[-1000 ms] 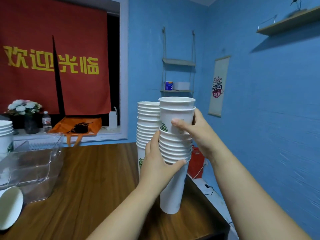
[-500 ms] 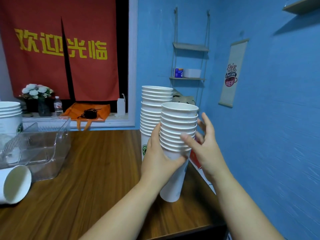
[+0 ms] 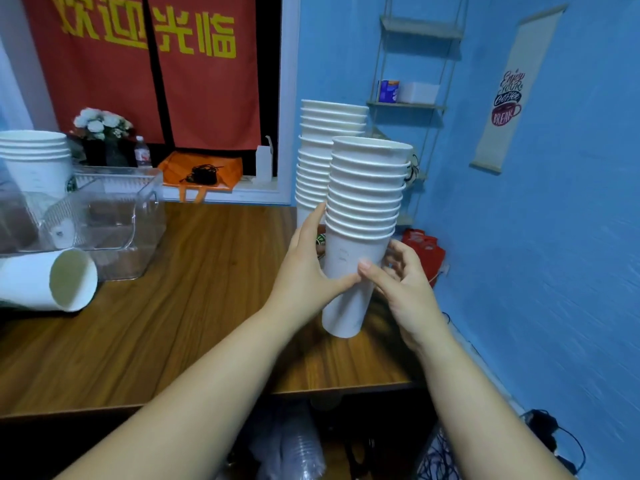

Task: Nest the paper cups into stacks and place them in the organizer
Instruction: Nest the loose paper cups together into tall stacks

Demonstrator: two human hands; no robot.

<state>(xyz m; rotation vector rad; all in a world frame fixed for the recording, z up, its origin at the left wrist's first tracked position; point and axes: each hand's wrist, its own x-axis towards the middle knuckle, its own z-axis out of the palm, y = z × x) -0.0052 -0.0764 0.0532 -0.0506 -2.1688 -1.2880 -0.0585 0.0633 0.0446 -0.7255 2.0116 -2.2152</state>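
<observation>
The person holds a nested stack of paper cups (image 3: 365, 188) upright between both hands near the right end of the wooden desk (image 3: 194, 306). The left hand (image 3: 304, 271) grips the bottom cup's wall from the left, with the fingers reaching up its side and the thumb laid across the front. The right hand (image 3: 408, 289) closes on the same cup from the right, its thumb meeting the left thumb on the front and its fingers curled behind. The foot of the stack is low over the desk, and it may be resting on the wood, though the angle does not settle that.

Just behind and to the left stands a second, taller stack of cups (image 3: 325, 133), partly hidden by the held one. At the far left of the desk sits the clear plastic organizer (image 3: 138, 216). A short stack of cups (image 3: 38, 161) shows at its left end, apparently inside it. A single paper cup (image 3: 41, 278) lies on its side in front of the organizer, its mouth facing right. An orange bag (image 3: 207, 168) rests on the sill beyond the desk.
</observation>
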